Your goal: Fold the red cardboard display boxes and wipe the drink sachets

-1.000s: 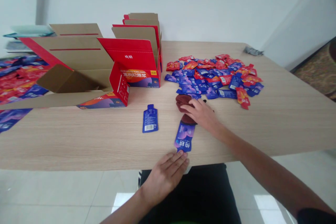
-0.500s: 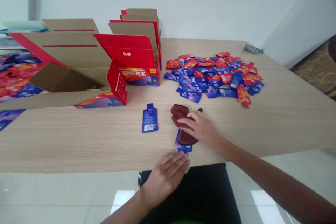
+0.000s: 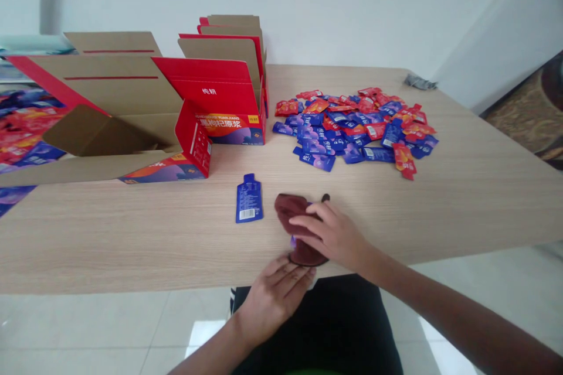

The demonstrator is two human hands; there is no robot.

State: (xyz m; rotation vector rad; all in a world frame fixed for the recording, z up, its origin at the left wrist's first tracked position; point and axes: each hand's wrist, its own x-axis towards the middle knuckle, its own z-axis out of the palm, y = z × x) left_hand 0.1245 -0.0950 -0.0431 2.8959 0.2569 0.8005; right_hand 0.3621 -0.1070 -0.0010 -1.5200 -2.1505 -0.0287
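well, right hand (image 3: 332, 235) holds brown cloth (image 3: 289, 211) — apparently over a pouch (image 3: 293, 241).

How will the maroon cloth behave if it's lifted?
The maroon cloth will probably flop, given its loose folds under the right hand. Its matte surface suggests little slipperiness; its flattish, folded form probably won't roll.

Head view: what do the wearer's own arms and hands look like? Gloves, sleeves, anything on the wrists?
Left hand and right hand are both ungloved; I see no ring, watch or bracelet. Both forearms are bare as far as they show, with no sleeve in frame.
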